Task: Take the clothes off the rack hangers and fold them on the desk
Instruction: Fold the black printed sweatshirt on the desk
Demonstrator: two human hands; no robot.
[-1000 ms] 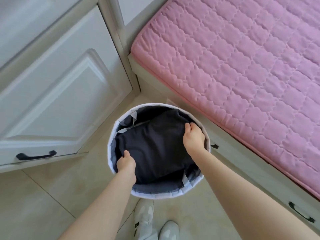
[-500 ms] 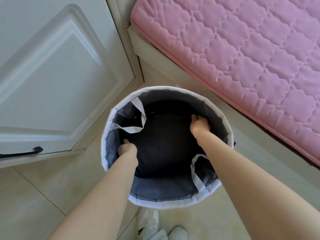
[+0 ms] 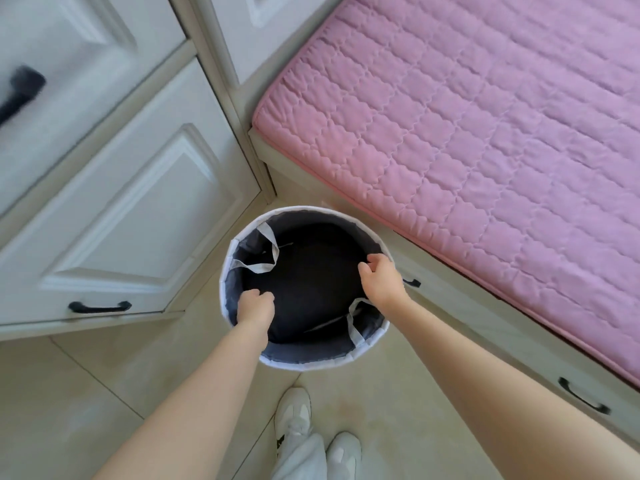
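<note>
hovering over round basket (image 3: 242,341) rim: left hand (image 3: 255,304) grip curled, empty; right hand (image 3: 381,278) grip loosely spread, empty.

Basket (image 3: 242,341) mouth open above; cabinet (image 3: 138,220) left, bed (image 3: 485,150) right; 2 strap loops (image 3: 266,251) inside.

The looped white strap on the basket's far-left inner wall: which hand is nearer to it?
Left. The left hand sits just below the looped white strap, inside the basket's near-left rim. The right hand is across the opening, at the right rim.
</note>
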